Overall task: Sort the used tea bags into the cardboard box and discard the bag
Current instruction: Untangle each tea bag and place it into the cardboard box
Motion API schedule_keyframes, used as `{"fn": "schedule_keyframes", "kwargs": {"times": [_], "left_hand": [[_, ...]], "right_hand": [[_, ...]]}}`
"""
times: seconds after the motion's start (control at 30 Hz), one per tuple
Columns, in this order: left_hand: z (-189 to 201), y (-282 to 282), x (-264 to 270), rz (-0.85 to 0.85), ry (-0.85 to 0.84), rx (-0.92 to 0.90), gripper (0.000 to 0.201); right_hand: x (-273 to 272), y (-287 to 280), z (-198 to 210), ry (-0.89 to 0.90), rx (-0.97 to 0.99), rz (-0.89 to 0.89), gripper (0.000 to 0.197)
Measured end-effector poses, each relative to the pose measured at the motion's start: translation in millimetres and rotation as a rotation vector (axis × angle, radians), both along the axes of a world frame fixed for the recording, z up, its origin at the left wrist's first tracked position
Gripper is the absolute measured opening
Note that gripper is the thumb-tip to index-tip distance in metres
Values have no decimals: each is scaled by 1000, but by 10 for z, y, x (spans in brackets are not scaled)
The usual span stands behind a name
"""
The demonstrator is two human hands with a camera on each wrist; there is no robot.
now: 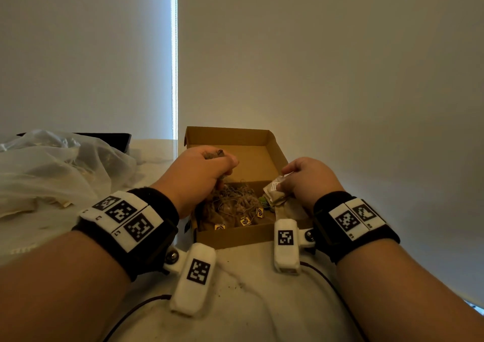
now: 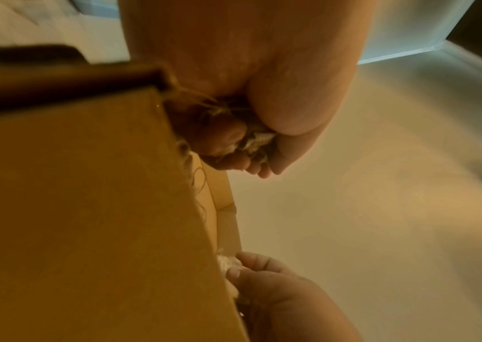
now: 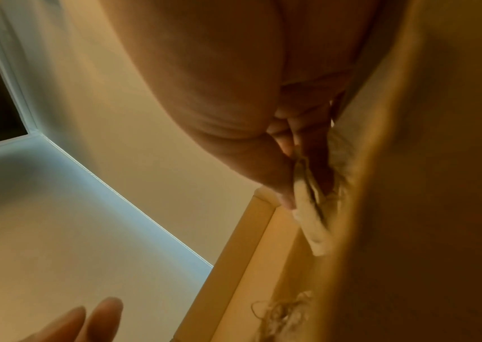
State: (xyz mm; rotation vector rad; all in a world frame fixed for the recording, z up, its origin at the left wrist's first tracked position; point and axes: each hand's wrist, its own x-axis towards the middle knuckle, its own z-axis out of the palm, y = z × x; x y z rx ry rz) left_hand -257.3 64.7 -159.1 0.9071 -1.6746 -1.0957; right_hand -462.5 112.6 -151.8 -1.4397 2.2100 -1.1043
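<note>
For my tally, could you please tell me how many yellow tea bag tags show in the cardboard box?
4, all near the front of the cardboard box: yellow tags at and, and one partly hidden. More may be buried in the tea bag pile.

The left hand (image 1: 201, 174) covers most of the clump of tea bags (image 1: 213, 155) it grips, so their number cannot be told. Print on the pale tea bag (image 1: 275, 191) pinched by the right hand (image 1: 309, 179) is too small to read (as are the yellow tags (image 1: 245, 221) in the cardboard box (image 1: 235, 233)). Both wrist views are blurred, and the box wall fills much of each. The plastic bag (image 1: 52, 169) runs off the left edge, its contents indistinct through the film.
</note>
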Motion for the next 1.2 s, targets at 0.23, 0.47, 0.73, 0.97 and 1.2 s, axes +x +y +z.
{"fn": "schedule_keyframes", "kwargs": {"times": [0.23,0.47,0.73,0.97,1.2], "left_hand": [[4,6,8,2,-11,16,19],[16,1,7,7,55,87,18],[168,10,101,-121,429,430,52],[174,74,88,-266,517,537,81],[138,120,-14,-366,454,533,72]], "right_hand": [[11,-11,-13,77,-34,-42,25],[76,8,5,133,11,10,39],[126,58,14,85,-57,8,49],[445,223,31,-140,-420,312,7],[660,180,-82,-256,-369,407,13]]}}
